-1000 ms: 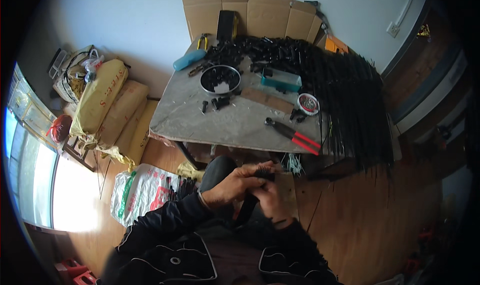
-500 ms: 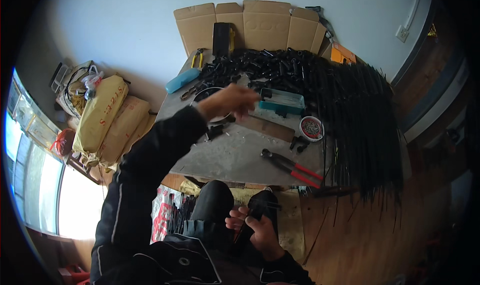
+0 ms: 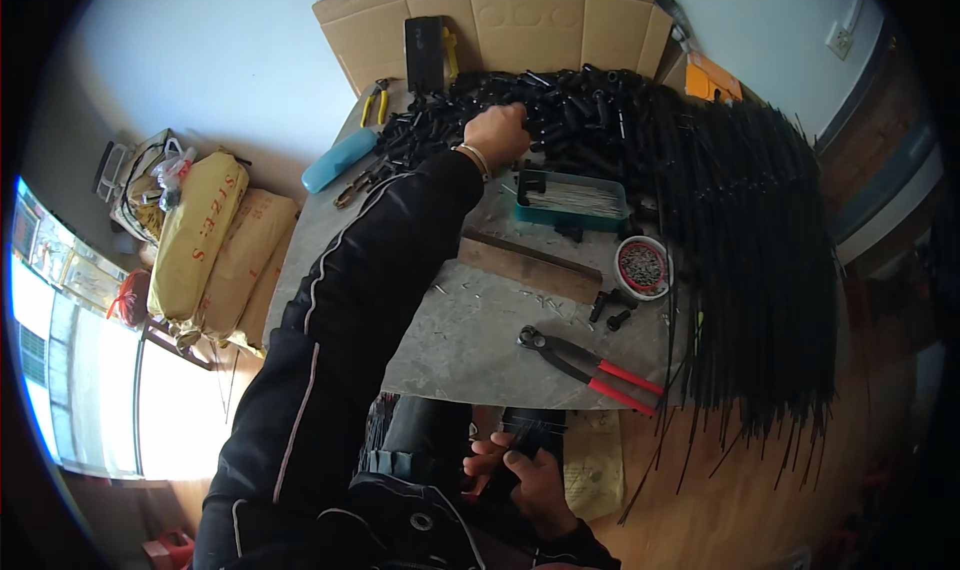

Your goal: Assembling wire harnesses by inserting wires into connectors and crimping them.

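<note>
My left hand [image 3: 497,135] is stretched out over the table, its fingers curled down into a pile of short black tubular pieces [image 3: 575,110]. The fingertips are hidden, so what they pinch cannot be seen. Low by my lap, below the table edge, my right hand [image 3: 542,485] is closed around a dark black piece [image 3: 528,432], its thumb on top. Thin strands stick out beside that piece. Close to my left hand stands a teal box [image 3: 522,213] holding thin pale rods.
Red-handled pincers [image 3: 585,370] lie near the front edge. Behind them are a wooden bar [image 3: 530,265] and a white tub [image 3: 643,292] of small metal bits. Long black strands [image 3: 755,260] cover the right side. Cardboard [image 3: 530,15] stands behind; sacks [image 3: 200,240] are stacked left.
My left hand has moved forward and slightly right, from above the table's middle into the black pile. My right hand stays low by my lap with the black piece. The view has shifted.
</note>
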### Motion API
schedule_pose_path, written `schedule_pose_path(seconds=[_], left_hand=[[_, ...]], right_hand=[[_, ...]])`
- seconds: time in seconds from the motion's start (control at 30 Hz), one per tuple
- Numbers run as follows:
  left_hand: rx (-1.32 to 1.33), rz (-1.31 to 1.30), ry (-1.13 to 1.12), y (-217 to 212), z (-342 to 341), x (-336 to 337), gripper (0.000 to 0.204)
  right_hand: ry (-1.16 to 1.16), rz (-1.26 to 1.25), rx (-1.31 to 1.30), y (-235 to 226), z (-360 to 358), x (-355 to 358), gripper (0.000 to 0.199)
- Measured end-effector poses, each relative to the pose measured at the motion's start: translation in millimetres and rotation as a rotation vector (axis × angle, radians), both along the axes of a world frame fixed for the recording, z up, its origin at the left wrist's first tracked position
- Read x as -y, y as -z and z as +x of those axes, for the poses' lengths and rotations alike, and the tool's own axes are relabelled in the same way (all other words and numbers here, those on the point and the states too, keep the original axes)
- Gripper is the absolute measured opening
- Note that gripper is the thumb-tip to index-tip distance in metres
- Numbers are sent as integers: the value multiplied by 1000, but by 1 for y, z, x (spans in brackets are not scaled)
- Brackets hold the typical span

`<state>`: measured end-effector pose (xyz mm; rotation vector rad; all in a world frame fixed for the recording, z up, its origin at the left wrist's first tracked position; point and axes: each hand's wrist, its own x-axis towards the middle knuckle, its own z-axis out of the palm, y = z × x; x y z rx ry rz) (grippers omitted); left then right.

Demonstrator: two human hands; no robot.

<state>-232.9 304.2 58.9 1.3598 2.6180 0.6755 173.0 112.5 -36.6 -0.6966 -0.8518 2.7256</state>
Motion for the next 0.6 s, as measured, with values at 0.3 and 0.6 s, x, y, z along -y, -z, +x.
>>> schedule_pose_path(seconds=[0.3,0.6], left_hand=[[1089,363,170,-14,-43,67,39],[-296,-6,342,38,-40,50,31]], right_hand=[[-31,36,3,-4,-5,4,29],[-1,76,35,-11,0,11,28]])
